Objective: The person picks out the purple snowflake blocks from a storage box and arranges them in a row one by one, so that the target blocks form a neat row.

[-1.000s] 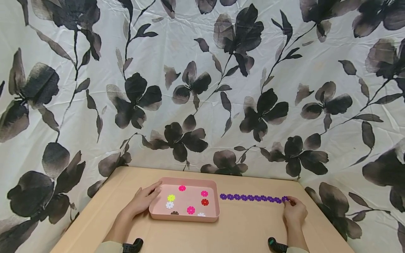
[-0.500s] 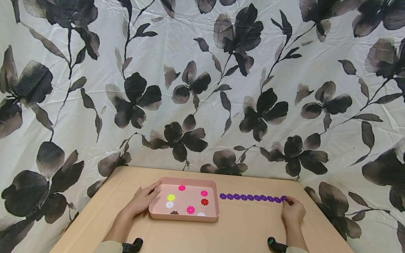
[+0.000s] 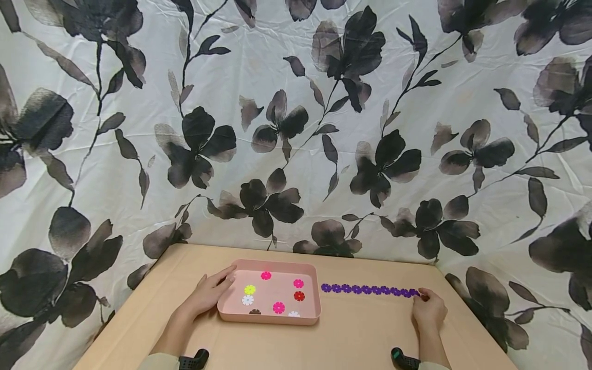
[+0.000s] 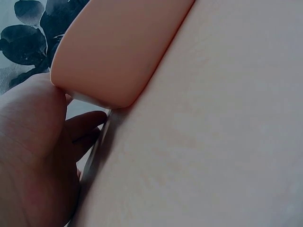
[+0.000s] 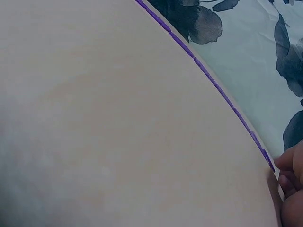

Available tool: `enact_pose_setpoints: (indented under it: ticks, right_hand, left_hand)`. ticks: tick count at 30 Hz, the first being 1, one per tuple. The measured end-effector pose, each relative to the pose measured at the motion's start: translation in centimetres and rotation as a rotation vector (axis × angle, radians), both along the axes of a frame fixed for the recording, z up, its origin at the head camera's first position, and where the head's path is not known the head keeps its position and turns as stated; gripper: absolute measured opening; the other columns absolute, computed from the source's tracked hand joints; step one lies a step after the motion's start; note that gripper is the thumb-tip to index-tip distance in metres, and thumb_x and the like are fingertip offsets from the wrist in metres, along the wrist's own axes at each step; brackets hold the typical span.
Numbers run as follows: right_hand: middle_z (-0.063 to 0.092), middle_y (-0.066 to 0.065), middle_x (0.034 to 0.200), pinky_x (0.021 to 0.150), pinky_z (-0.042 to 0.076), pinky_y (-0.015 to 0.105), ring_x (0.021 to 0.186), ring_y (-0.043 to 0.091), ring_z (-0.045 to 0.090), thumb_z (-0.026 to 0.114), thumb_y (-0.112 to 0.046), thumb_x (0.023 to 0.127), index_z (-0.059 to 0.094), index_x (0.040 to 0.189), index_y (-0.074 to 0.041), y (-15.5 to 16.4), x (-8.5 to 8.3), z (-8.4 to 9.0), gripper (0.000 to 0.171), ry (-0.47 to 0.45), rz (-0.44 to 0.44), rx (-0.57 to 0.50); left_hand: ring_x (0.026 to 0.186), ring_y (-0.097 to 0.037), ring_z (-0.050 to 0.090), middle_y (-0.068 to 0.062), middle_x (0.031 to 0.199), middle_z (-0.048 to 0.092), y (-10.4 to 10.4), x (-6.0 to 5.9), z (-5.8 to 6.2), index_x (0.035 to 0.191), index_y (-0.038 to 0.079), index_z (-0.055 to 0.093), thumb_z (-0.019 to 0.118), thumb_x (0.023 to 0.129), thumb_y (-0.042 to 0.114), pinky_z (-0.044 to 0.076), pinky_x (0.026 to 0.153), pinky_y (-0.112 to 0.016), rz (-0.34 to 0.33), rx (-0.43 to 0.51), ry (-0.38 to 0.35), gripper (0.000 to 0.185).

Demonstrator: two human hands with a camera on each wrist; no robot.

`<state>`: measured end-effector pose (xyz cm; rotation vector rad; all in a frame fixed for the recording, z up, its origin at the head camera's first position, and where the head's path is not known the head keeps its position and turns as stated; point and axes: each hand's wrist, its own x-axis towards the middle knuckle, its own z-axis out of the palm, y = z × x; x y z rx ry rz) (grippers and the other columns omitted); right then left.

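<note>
My left hand [image 3: 209, 293] lies at the left side of a pink tray [image 3: 269, 319], with its fingers stretched along the rim at the far left corner. In the left wrist view, the hand [image 4: 38, 146] is beside the tray's corner [image 4: 113, 52]. Right of the tray, a straight row of purple flower-shaped discs [image 3: 366, 290] lies on the table, edge to edge. At the row's right end my right hand [image 3: 430, 309] pinches the last purple flower disc with thumb and forefinger. The right wrist view shows the row [image 5: 220, 90] edge-on, fingertips [image 5: 285, 161] right at its end.
Inside the tray lie several loose flower discs: a yellow one [image 3: 250, 289], a red one [image 3: 299, 296], pink, white and brown ones. The table [image 3: 351, 339] ends at a floral cloth [image 3: 324, 154] behind. Black straps with devices [image 3: 194, 359] sit on both wrists.
The last purple disc, higher and tilted before, has come down level with the row. My right hand has shifted slightly left. The left hand and tray have stayed in place.
</note>
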<state>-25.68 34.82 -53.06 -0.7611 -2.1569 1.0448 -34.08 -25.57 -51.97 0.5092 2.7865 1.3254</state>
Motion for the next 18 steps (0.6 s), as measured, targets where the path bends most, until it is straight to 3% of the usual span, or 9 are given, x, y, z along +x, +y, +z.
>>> enact_pose_setpoints:
  ticks: [11, 15, 18]
  right_hand:
    - [0.062, 0.032, 0.119, 0.092, 0.046, 0.061, 0.111, 0.047, 0.055, 0.057, -0.005, 0.100, 0.065, 0.128, 0.006, -0.18, -0.17, 0.06, 0.031, -0.021, 0.010, -0.027]
    - [0.063, 0.030, 0.122, 0.091, 0.046, 0.053, 0.113, 0.044, 0.057, 0.061, -0.008, 0.101, 0.067, 0.130, 0.003, -0.22, -0.49, 0.16, 0.032, 0.001, 0.028, -0.055]
    - [0.064, 0.029, 0.127, 0.086, 0.045, 0.037, 0.116, 0.040, 0.057, 0.062, -0.012, 0.102, 0.067, 0.132, 0.001, -0.56, -0.71, 0.74, 0.033, 0.038, 0.068, -0.073]
  left_hand:
    - [0.155, -0.042, 0.032, -0.012, 0.166, 0.039, 0.01, 0.21, 0.29, 0.161, 0.017, 0.041, 0.046, 0.112, 0.040, -0.010, 0.125, -0.071, 0.000, 0.002, 0.001, 0.055]
    - [0.155, -0.043, 0.031, -0.013, 0.166, 0.039, 0.02, 0.37, 0.38, 0.161, 0.018, 0.040, 0.046, 0.111, 0.042, -0.010, 0.125, -0.071, 0.000, -0.002, -0.010, 0.056]
    - [0.156, -0.043, 0.031, -0.012, 0.166, 0.039, 0.04, 0.44, 0.43, 0.162, 0.018, 0.040, 0.046, 0.111, 0.043, -0.010, 0.125, -0.071, 0.000, -0.001, -0.012, 0.057]
